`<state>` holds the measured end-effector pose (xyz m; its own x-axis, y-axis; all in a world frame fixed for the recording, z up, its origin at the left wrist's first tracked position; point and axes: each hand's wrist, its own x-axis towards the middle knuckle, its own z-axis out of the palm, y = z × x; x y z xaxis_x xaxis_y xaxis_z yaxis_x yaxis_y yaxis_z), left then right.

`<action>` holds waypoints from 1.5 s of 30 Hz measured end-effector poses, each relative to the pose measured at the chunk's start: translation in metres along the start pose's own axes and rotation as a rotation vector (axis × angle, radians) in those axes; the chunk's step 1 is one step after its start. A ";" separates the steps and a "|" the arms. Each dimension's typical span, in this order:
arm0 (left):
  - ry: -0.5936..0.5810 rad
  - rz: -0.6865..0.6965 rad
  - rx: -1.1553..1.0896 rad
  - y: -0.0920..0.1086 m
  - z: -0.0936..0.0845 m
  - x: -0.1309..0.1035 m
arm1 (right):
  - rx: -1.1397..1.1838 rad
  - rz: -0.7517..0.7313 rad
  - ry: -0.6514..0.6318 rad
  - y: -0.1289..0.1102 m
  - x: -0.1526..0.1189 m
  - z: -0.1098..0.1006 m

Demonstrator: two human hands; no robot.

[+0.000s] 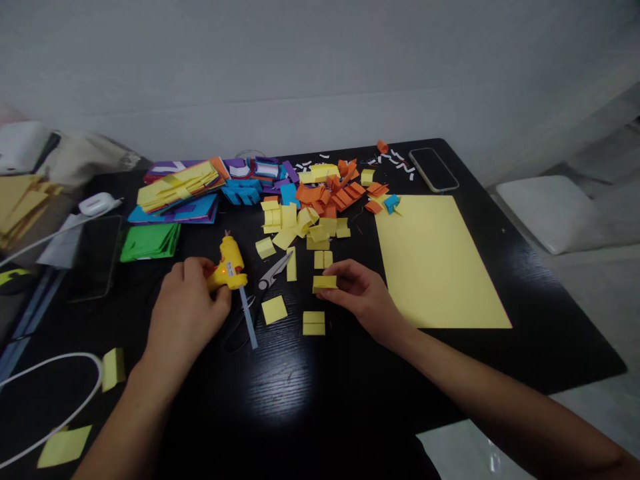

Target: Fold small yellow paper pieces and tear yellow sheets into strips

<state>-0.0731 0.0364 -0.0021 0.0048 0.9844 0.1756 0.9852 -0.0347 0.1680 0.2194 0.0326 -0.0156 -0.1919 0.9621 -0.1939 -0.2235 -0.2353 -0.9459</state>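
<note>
My left hand is closed around the handle of a yellow glue gun, its nozzle facing the back of the table. A pale glue stick sticks out of the gun's rear, above a pair of scissors. Between thumb and fingers my right hand pinches a folded yellow paper piece. Just below it lies another folded yellow piece, and one more is above. A flat yellow square rests between my hands.
A large yellow sheet covers the table's right part, with a phone behind it. Orange paper pieces, blue and yellow ones pile up at the back. Green paper, a dark phone and a white cable are at left.
</note>
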 end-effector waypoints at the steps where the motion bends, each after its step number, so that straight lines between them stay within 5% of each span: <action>1: 0.002 -0.012 0.016 -0.002 0.001 0.000 | -0.012 0.005 0.007 0.000 0.000 0.000; 6: 0.044 -0.045 0.035 0.000 -0.004 -0.001 | -0.033 0.022 -0.031 0.000 -0.002 0.002; 10: 0.145 0.094 -0.204 0.029 -0.015 -0.008 | -0.103 -0.006 -0.040 0.001 -0.005 0.004; 14: -0.077 0.324 -0.591 0.066 -0.015 -0.026 | -0.115 0.005 -0.060 0.002 -0.010 0.008; 18: -0.228 0.342 -0.789 0.080 -0.008 -0.035 | -0.102 0.013 -0.103 0.002 -0.014 0.009; 39: -0.198 0.327 -0.883 0.076 -0.006 -0.035 | -0.170 -0.059 -0.187 -0.001 -0.020 0.014; 45: 0.046 0.134 -0.674 0.047 -0.010 -0.018 | -0.133 -0.006 -0.142 -0.003 -0.009 0.005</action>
<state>-0.0285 0.0150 0.0119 0.0967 0.9564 0.2757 0.6549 -0.2697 0.7059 0.2172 0.0241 -0.0101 -0.3261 0.9319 -0.1588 -0.0988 -0.2007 -0.9747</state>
